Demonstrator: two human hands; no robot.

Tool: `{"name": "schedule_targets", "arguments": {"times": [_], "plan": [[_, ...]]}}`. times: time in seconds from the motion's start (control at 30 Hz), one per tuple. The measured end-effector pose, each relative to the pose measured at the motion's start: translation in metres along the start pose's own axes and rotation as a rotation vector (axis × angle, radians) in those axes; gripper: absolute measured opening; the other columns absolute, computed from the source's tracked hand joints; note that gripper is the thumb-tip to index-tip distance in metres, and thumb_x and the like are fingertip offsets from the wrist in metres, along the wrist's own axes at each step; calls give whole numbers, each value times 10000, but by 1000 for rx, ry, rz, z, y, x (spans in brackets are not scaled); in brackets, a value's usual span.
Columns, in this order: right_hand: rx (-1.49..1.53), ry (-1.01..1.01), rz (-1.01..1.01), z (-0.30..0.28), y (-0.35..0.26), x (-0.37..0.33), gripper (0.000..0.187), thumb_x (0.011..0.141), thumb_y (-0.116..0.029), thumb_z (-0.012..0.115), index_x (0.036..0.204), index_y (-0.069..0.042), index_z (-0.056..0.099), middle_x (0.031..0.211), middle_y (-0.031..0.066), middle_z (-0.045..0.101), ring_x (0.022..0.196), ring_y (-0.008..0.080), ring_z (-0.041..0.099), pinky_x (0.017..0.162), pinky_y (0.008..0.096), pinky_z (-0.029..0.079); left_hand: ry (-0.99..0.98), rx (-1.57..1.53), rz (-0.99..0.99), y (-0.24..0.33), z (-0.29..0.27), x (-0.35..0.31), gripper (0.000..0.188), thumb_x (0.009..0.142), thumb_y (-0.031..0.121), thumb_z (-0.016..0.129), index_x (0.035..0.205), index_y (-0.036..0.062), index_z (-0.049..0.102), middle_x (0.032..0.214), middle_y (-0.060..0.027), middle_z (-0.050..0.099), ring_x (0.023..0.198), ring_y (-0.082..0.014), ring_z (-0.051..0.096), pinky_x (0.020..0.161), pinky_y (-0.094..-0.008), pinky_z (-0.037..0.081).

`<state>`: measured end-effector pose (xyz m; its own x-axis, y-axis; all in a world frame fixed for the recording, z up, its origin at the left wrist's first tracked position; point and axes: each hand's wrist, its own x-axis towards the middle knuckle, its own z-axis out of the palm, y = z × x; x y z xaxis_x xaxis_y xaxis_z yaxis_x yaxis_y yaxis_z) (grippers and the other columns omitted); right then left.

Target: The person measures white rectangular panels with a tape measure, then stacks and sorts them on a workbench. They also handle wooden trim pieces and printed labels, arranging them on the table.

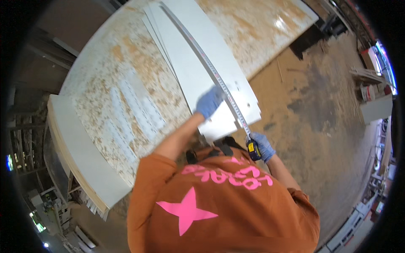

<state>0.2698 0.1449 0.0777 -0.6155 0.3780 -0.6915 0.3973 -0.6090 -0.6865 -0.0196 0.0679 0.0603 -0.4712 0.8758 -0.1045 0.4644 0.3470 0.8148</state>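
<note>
In a thin blue glove, my right hand grips a black and yellow tape measure at the near right corner of a stack of white panels. Its long metal blade stretches out from the case, lengthwise over the top white panel, to the far end. My left hand, gloved the same way, is over the near part of that panel, just left of the blade. Motion smears its fingers, and whether they touch the blade cannot be made out. Small notches mark the panel's near end.
The panels lie on a large worktable strewn with brown dust. Along its left side runs a light grey board with a pale wood edge. Brown floor spreads to the right, with a white bucket and boards farther off.
</note>
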Motion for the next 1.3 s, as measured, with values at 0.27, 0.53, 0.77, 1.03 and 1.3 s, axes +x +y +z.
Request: {"name": "schedule_targets", "arguments": {"times": [0.27,0.53,0.77,1.03,1.3], "plan": [[139,-8,80,99,-92,84,448,981,-366,464,1011,18,693,614,55,596,470,155,559,437,295,483,298,583,168,-39,-11,-67,475,871,398,648,1288,178,598,1435,-153,456,1327,-368,404,1085,-473,344],[141,4,56,83,-76,91,371,971,-309,487,1003,19,657,797,129,682,538,183,608,481,298,512,365,510,153,-39,-4,-67,485,863,420,658,1290,198,593,1439,-140,458,1333,-376,401,1096,-479,338],[43,-28,-24,65,-56,81,357,966,-293,506,985,24,669,772,119,668,575,200,649,532,310,552,402,518,158,-40,-1,-69,482,826,367,698,1266,187,616,1427,-140,463,1328,-375,402,1088,-476,330],[-73,96,-113,87,-58,70,386,951,-299,479,973,6,715,676,73,643,529,160,595,516,282,502,409,512,175,-41,-2,-67,489,808,366,711,1252,180,626,1407,-139,474,1319,-377,407,1075,-481,338],[22,71,-12,86,-48,68,343,945,-285,507,954,1,696,754,95,661,587,173,641,560,294,545,403,504,172,-41,-3,-67,482,823,365,695,1261,179,622,1405,-143,479,1322,-376,405,1081,-480,328]]}}
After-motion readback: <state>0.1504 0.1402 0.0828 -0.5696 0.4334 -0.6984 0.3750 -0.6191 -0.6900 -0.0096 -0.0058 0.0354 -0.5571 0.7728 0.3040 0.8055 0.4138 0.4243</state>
